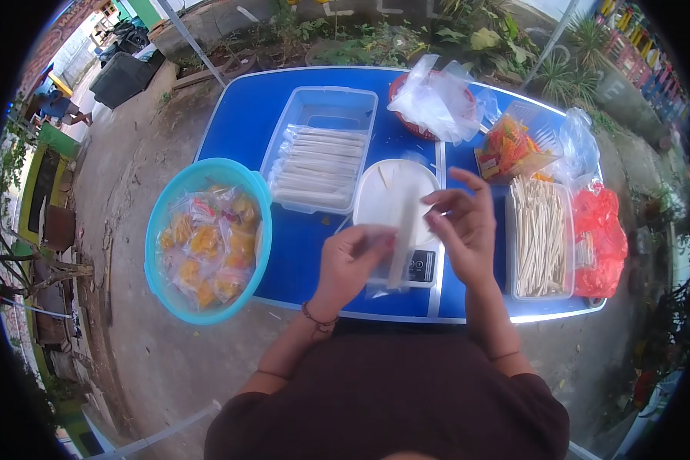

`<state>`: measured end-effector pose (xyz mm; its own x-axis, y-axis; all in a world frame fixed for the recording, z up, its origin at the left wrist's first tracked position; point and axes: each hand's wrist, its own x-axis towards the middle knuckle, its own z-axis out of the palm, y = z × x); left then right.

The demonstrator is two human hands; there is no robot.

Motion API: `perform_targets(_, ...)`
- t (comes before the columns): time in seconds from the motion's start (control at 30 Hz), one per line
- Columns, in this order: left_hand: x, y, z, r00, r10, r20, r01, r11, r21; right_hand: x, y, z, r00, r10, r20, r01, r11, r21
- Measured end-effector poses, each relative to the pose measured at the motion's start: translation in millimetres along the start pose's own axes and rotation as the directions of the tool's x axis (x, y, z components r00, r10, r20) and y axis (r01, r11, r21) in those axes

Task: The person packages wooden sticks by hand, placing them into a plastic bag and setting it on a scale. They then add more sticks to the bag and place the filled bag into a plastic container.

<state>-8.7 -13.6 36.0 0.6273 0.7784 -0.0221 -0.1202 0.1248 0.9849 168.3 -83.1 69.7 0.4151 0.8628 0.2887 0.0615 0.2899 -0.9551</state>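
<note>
My left hand (354, 257) pinches a clear plastic sleeve (401, 245) with pale sticks inside, held upright above the table's front edge. My right hand (468, 226) is on the sleeve's right side, fingers curved and apart; whether its fingertips touch the plastic is blurred. Behind the sleeve a round white plate (372, 192) sits on a scale (423, 266), with a small stick on it. Farther back left, a clear box (332, 105) holds several wrapped stick bundles. Loose sticks (540, 241) fill another box right of my right hand.
A turquoise basin (158, 264) with bagged orange food stands at the left. On the blue table (241, 115) are a red basket (408, 123) topped with plastic bags, a container of orange packets (514, 147) and a red bag (602, 230). A person (65, 107) is far left.
</note>
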Motion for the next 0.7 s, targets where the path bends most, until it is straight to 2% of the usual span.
perform_targets(0.07,1.1,1.1,0.0,0.994,0.003,-0.106,-0.012,0.997,-0.079,-8.7,2.5,-0.3,0.970,0.137,0.202,-0.116,0.987,-0.111)
perform_targets(0.1,1.6,-0.7,-1.2,0.988,0.027,-0.151,-0.042,0.994,-0.100,-13.8,2.9,-0.1,0.917,0.258,0.303,-0.193,0.954,-0.228)
perform_targets(0.13,1.8,-1.7,-1.8,0.979,0.048,-0.196,-0.072,0.990,-0.119,-19.5,4.5,3.0,0.872,0.340,0.352,-0.268,0.933,-0.239)
perform_targets(0.2,1.9,1.6,-0.4,0.968,0.070,-0.240,-0.114,0.977,-0.178,-33.9,22.6,12.0,0.905,0.327,0.272,-0.328,0.944,-0.041)
perform_targets(0.3,1.4,5.0,2.0,0.945,0.084,-0.316,-0.150,0.970,-0.191,-41.6,33.4,8.3,0.897,0.408,0.171,-0.438,0.872,0.217)
perform_targets(0.43,1.5,-3.1,0.4,0.933,0.082,-0.351,-0.146,0.976,-0.161,-41.9,36.6,4.8,0.919,0.390,0.054,-0.387,0.872,0.300)
perform_targets(0.63,4.6,-3.7,9.9,0.928,0.023,-0.373,-0.152,0.935,-0.321,-49.8,30.6,2.2,0.810,0.569,0.143,-0.570,0.705,0.422)
perform_targets(0.7,3.3,-5.4,7.9,0.933,0.001,-0.360,-0.118,0.946,-0.303,-52.7,30.8,11.5,0.814,0.574,0.092,-0.545,0.696,0.468)
